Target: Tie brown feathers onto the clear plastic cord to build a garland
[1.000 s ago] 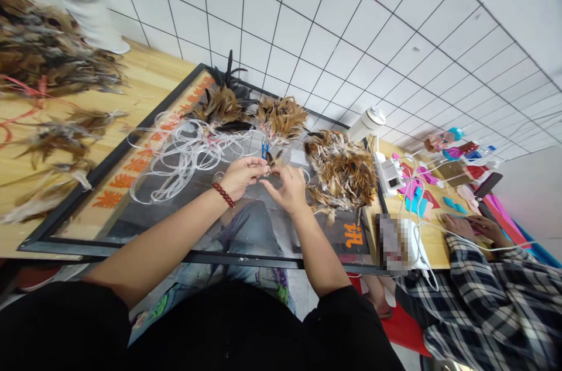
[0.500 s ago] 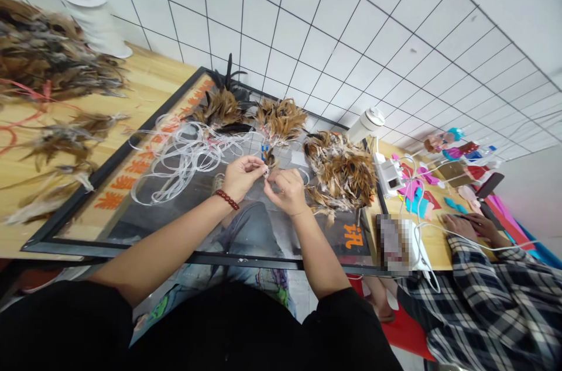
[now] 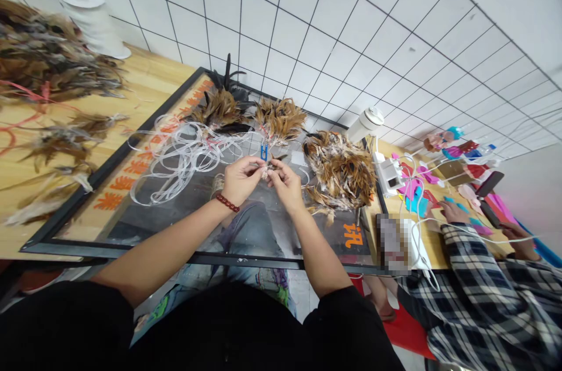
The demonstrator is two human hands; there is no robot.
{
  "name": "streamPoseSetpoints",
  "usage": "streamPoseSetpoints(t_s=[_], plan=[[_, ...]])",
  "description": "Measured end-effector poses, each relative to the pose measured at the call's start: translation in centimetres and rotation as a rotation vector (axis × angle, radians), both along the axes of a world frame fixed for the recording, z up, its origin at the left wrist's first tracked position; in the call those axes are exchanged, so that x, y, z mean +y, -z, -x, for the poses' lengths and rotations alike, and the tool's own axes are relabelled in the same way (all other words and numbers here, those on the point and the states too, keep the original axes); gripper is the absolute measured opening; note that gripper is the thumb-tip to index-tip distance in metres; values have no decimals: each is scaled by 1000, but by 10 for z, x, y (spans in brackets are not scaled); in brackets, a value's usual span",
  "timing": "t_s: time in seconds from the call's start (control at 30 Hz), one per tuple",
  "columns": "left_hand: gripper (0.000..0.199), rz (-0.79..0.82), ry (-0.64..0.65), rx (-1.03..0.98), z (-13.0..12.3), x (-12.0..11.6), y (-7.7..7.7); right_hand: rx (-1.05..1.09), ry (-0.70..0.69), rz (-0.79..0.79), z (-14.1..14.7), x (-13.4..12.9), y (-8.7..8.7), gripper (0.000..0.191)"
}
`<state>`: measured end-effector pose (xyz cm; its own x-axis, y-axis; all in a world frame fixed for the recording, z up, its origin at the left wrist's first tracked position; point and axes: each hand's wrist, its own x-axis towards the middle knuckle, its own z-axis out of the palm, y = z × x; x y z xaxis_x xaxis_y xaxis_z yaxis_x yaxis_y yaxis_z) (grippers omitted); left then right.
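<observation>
My left hand [image 3: 243, 181], with a beaded bracelet at the wrist, is closed in a pinch over the dark glass-topped panel. Meeting it fingertip to fingertip, my right hand [image 3: 286, 185] is pinched as well. Between them they hold a few small brown feathers [image 3: 278, 158] by their pale quill ends; the fingers hide most of these. Just beyond the fingertips lies a small blue U-shaped object [image 3: 264, 152], its kind unclear. Behind it sits a bundle of brown feathers [image 3: 281, 119]. Loops of clear tubing or cord [image 3: 175, 160] lie left of my hands.
A large brown feather pile [image 3: 342, 169] is to the right, a darker bundle [image 3: 222, 107] at the back. Far left are more feathers [image 3: 48, 61] and a white spool [image 3: 90, 20]. A white bottle [image 3: 366, 123], power strip [image 3: 389, 175] and a co-worker's plaid sleeve [image 3: 474, 265] are at right.
My right hand has moved up and left, its fingers now closing against my left fingertips. More of the blue object shows. The co-worker's hands have moved apart.
</observation>
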<state>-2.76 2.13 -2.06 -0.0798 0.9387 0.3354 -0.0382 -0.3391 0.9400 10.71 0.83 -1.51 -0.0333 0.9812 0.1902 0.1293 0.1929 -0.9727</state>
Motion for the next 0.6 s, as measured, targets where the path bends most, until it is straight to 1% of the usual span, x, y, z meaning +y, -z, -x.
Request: streamPoseSetpoints(t_s=[0.1, 0.17, 0.27, 0.4, 0.5, 0.6], plan=[[7, -136, -55, 87, 1, 0, -2, 21, -33, 11, -1, 0, -1, 33], [6, -201, -74, 146, 2, 0, -4, 38, -9, 1, 0, -1, -2, 29], [10, -239, -68, 190, 4, 1, -7, 34, 36, -34, 1, -3, -3, 26], [9, -259, -63, 177, 4, 0, -8, -43, 76, -118, 2, -7, -4, 21], [8, -225, -43, 124, 2, 1, -7, -11, 112, -122, 0, -7, -5, 19], [9, -58, -6, -5, 1, 4, -1, 100, 192, -81, -4, -3, -3, 21]])
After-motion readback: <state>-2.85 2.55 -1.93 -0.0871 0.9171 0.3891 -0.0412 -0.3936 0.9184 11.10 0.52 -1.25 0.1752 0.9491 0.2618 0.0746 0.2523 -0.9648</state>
